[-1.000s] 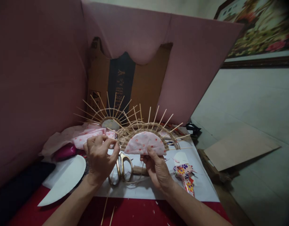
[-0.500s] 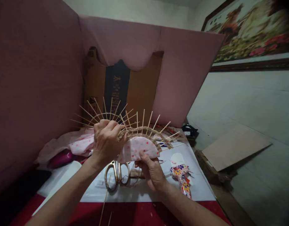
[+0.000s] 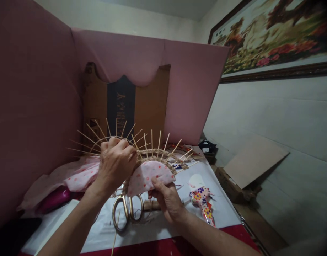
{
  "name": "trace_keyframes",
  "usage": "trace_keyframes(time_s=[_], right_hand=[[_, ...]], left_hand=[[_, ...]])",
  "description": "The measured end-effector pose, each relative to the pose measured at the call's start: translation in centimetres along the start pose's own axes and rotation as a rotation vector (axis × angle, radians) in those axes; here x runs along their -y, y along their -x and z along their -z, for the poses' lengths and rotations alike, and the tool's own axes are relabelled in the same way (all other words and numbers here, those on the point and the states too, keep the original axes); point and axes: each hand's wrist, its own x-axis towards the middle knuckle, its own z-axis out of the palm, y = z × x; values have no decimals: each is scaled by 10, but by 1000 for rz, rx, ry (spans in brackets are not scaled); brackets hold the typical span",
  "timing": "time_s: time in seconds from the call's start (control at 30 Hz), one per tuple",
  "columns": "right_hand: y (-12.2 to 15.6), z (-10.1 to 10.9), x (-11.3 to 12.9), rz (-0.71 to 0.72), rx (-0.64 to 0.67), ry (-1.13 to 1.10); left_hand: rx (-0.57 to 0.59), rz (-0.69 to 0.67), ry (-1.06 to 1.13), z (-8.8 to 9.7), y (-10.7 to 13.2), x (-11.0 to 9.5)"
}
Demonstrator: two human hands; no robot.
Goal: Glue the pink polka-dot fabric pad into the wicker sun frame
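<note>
Half-moon woven piece (image 3: 150, 174), pink dotted cloth centre, bamboo spokes fanning from its rim, held up above the counter (image 3: 153, 229) approx. mid-frame. Our left hand (image 3: 114, 167) was pinching beside the piece's left tip a sec ago. It has since climbed onto the rim, and its fingers are now curled shut over the woven band at that end, hiding the nearest spokes. Our right hand (image 3: 167, 201) hasn't let go: thumb and fingers clamp the flat lower edge of the cloth from below. We judge the weaving at the left end is now the work in hand, w/ the right hand only steadying. Gold-handled scissors (image 3: 126, 213) lie on the counter right under the piece. A 2nd spoked frame (image 3: 95, 138) stands behind the left hand. A bright patterned scrap (image 3: 202, 199) lies to the right.
</note>
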Motion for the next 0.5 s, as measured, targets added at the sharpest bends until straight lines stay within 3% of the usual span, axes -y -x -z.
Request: trace_keyframes(time_s=[0.17,0.5], right_hand=[[-1,0,0,7,-9,7],[0,2,-2,37,80,110]], left_hand=[[-53,-28,59,-1,-3,0],[-27,-86,35,-9,-3,-5]])
